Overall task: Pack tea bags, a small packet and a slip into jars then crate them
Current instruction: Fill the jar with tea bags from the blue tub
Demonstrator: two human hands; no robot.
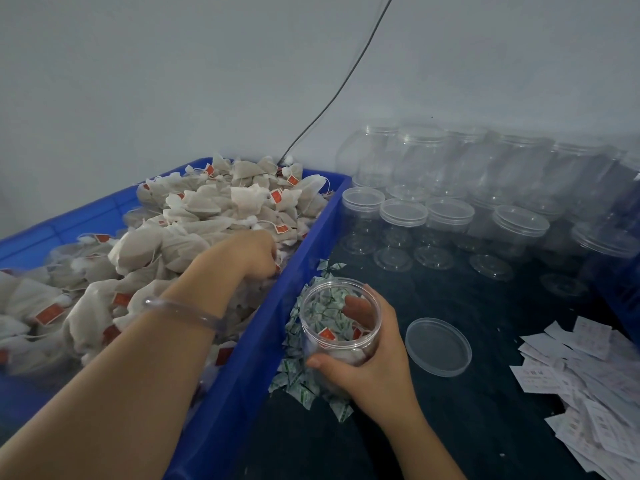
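Hands apart: the left hand point(258, 251) digs into the heap of soft, crinkled paper tea bags point(207, 216) with red tags in the blue plastic bin point(313, 233); its fingertips are buried, so any grip cannot be told. The right hand point(367, 358) wraps a clear round jar point(341, 317), open-topped, a tagged bag or so inside, above green-printed packets point(298, 379) beside the bin. Its flat round lid point(438, 346) lies on the dark bench point(450, 427), near white slips point(588, 393).
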